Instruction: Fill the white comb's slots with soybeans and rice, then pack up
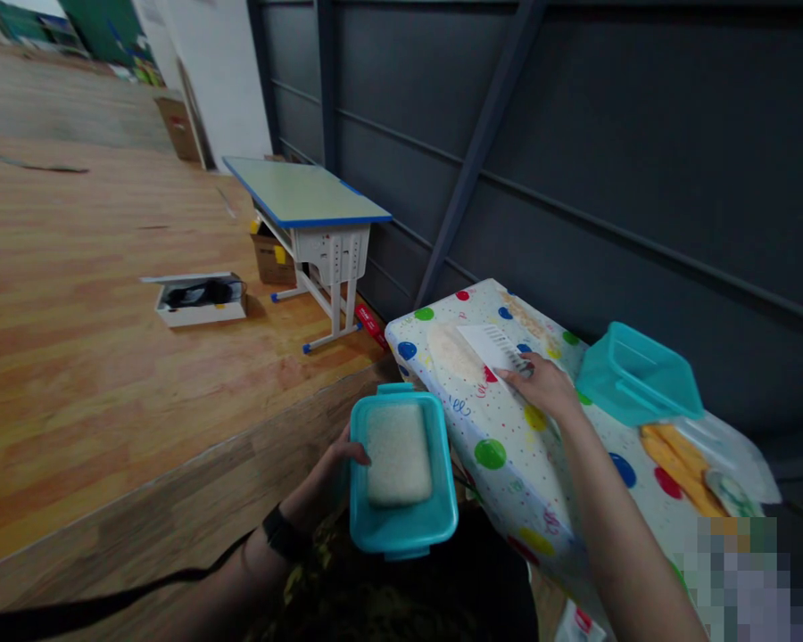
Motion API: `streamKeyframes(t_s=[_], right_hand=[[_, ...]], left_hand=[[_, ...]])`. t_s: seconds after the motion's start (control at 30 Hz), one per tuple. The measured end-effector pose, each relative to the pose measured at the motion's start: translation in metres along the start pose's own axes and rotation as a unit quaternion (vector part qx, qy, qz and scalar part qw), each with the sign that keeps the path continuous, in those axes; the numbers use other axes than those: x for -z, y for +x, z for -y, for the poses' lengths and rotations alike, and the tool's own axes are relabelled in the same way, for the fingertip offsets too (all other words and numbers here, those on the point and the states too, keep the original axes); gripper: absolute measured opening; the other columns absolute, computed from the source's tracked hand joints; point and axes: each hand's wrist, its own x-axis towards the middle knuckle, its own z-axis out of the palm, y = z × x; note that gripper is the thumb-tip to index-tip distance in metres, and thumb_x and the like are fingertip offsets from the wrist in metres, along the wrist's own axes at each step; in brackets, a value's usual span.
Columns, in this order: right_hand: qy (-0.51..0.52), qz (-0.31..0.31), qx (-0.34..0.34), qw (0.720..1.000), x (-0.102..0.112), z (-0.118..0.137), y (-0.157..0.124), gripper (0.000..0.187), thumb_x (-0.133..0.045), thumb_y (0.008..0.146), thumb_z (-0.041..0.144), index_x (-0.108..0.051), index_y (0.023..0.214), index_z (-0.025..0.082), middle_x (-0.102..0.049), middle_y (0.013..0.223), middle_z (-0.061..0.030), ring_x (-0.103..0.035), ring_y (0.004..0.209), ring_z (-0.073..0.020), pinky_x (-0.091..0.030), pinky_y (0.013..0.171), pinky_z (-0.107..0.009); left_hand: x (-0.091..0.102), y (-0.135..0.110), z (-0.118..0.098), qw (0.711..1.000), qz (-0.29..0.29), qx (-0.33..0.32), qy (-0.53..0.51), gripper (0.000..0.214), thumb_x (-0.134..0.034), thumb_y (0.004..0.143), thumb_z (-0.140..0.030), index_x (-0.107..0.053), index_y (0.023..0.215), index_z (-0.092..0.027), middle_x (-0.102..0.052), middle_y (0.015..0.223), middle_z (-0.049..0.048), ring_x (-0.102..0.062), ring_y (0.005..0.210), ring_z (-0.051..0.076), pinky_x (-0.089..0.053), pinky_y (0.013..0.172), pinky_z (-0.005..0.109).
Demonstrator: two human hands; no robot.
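1. My left hand [338, 459] clamps one side wall of the open teal plastic rectangular box [401, 532]. I hold it level off the table's 8 o'clock edge, probably so the load lies flat.
2. Inside is one white spongy rectangular block [398, 455], nothing else.
3. My right hand [542, 383], well apart from the left, lies flat with its fingers spread, pinning a white barcoded paper slip [492, 346] to the polka-dot-clothed table [509, 455].
4. At 3 o'clock of that hand a second teal plastic tub [635, 374] sits tilted; I cannot tell what it holds.

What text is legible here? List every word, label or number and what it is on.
White slip under the right hand: barcode, print too blurred to read.
Spotted tablecloth: blue scribble, unreadable.
Cardboard box: yellow label, too small.
Teal container in the left hand: no text.
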Motion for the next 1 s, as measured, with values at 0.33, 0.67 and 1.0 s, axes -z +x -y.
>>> streamKeyframes(t_s=[0.33, 0.67, 1.0], right_hand=[[0.109, -0.104, 0.118, 0.982, 0.024, 0.036, -0.03, 0.029, -0.063, 0.099, 0.039, -0.085, 0.106, 0.023, -0.086, 0.113, -0.0128, -0.08, 0.097, -0.0308, -0.06, 0.093, -0.044], [-0.016, 0.011, -0.003, 1.0, 0.013, 0.024, -0.002, 0.074, -0.078, 0.093, 0.061, -0.071, 0.148, 0.013, -0.076, 0.141, -0.0256, -0.072, 0.13, -0.042, -0.057, 0.104, -0.048], [-0.025, 0.069, -0.022, 0.997, 0.002, 0.013, 0.018, 0.09, -0.082, 0.087, 0.068, -0.062, 0.158, 0.016, -0.07, 0.151, -0.0244, -0.066, 0.14, -0.0413, -0.055, 0.109, -0.048]], left_hand=[[-0.027, -0.011, -0.01, 0.996, -0.031, 0.013, 0.082, 0.09, -0.086, 0.069, -0.02, -0.058, 0.154, -0.026, -0.076, 0.144, 0.0117, -0.062, 0.143, 0.045, -0.051, 0.119, 0.058], [-0.02, -0.003, 0.001, 0.991, -0.038, -0.021, 0.129, 0.104, -0.103, 0.061, -0.018, -0.057, 0.153, -0.03, -0.065, 0.157, 0.0156, -0.056, 0.149, 0.048, -0.051, 0.121, 0.063], [-0.023, -0.007, 0.005, 0.995, 0.037, -0.013, 0.091, 0.111, -0.103, 0.062, -0.016, -0.054, 0.16, -0.031, -0.061, 0.169, 0.0131, -0.049, 0.16, 0.045, -0.045, 0.129, 0.057]])
